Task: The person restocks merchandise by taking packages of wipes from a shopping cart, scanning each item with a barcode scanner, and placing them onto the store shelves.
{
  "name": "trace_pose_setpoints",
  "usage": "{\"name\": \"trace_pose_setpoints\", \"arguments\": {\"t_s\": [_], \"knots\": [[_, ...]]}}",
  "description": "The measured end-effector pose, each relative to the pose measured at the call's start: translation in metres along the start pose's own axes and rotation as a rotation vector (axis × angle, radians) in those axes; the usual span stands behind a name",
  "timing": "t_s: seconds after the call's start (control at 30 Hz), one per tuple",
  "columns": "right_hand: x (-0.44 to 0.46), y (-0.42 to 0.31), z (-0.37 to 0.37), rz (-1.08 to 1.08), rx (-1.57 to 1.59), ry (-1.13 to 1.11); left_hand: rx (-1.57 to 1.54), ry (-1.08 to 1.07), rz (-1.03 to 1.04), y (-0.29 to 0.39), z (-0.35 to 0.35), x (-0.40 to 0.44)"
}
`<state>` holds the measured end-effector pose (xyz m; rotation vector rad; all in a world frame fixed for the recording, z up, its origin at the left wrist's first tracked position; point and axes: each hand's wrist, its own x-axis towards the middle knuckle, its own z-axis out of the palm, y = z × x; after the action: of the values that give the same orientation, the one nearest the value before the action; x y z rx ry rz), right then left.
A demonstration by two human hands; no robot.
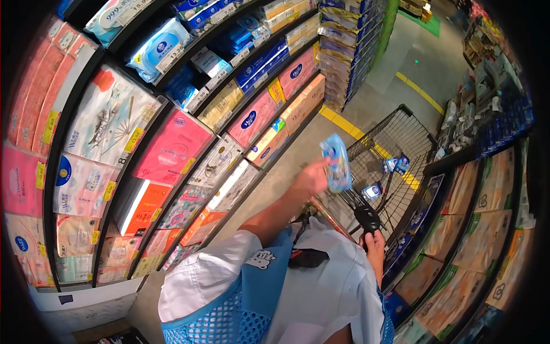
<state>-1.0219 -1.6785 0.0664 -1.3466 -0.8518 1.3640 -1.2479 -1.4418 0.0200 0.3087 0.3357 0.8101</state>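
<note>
My left hand (314, 176) grips a light-blue soft pack (337, 163) by its left side, raised above the near end of a wire shopping cart (395, 135); hand and pack are slightly blurred. Lower and to the right, my right hand (375, 243) is closed by a black oval object (367, 218) at the cart's handle; which of the two its fingers hold is hard to tell. Inside the cart lie a small blue-and-white pack (372, 191) and some small blue packs (397, 164).
Curved-looking shelves of tissue packs, among them a pink pack (172, 146), fill the left side. More shelves with beige packs (478, 241) stand at the right. Stacked blue packs (346, 51) rise beyond the left shelves. Yellow floor lines (344, 123) cross the aisle.
</note>
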Motion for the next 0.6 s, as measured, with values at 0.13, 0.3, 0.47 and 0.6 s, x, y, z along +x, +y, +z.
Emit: {"name": "trace_pose_setpoints", "arguments": {"t_s": [0.13, 0.3, 0.47, 0.6], "knots": [[-0.010, 0.027, -0.007, -0.022, 0.077, 0.154, 0.115, 0.018, 0.435, 0.091, 0.040, 0.001], [-0.011, 0.024, -0.008, 0.007, 0.224, 0.266, 0.112, 0.483, 0.663, 0.251, 0.040, 0.046], [-0.011, 0.015, 0.000, -0.014, 0.293, 0.338, 0.199, 0.564, 0.822, 0.429, -0.016, 0.084], [-0.008, 0.011, 0.002, -0.009, 0.311, 0.376, 0.248, 0.740, 0.957, 0.489, -0.010, 0.099]]}}
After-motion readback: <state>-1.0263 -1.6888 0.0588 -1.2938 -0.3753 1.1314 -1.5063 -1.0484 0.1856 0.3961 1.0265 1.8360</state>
